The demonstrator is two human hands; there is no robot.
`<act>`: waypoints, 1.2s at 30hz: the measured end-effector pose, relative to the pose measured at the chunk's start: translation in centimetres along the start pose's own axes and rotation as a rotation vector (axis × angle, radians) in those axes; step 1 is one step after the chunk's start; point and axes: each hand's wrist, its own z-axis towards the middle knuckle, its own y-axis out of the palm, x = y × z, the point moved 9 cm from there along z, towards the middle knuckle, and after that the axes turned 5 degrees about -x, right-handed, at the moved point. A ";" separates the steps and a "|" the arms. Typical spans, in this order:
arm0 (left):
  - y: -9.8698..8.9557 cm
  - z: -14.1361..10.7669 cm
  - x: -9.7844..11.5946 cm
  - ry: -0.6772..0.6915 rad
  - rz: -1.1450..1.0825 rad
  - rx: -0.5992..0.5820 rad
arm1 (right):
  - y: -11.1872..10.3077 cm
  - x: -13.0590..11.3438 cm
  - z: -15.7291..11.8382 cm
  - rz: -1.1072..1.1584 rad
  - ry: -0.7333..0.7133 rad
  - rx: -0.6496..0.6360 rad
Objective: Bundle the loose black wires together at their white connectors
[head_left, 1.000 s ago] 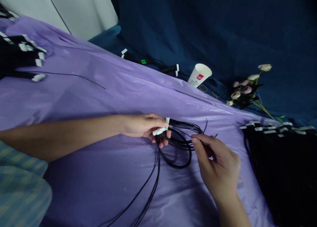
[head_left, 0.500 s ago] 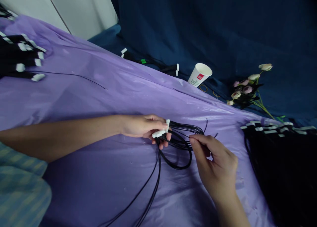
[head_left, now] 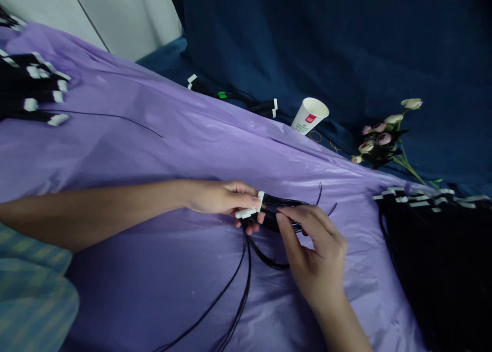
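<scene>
A looped bundle of thin black cables with white connectors lies over the purple cloth. My left hand is closed on the bundle at the connectors, its thumb on top. Close by on the right, my right hand pinches at the cables with thumb and index finger, just right of the white connectors. Part of the bundle is hidden behind the right hand. Loose cable ends trail down toward the lower edge, and two thin ends stick out above the right hand.
Black cable bundles with white ends lie at the left and right. Beyond the purple cloth's edge are a paper cup, artificial flowers, more cables and a dark blue cloth.
My right hand has moved left, closer to the connectors and my left hand. It now covers more of the cable loop. The left hand has barely moved.
</scene>
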 end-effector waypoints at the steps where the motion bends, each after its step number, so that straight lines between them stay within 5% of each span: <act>1: 0.0 0.0 0.0 -0.006 0.003 0.003 | 0.1 0.0 0.0 0.002 0.002 0.004; 11: 0.3 -0.4 0.7 -0.050 0.037 0.076 | 0.2 -0.1 0.2 -0.014 -0.006 0.010; 21: 0.0 0.1 0.0 -0.015 0.021 0.009 | 0.4 0.0 0.4 -0.013 -0.011 -0.013; 30: -1.3 0.2 -0.4 -0.071 -0.212 0.103 | -4.1 5.5 -1.3 -0.078 0.297 0.273; 36: -1.8 0.2 -0.5 -0.075 -0.349 0.172 | -1.5 6.4 -1.0 -0.044 0.333 -0.033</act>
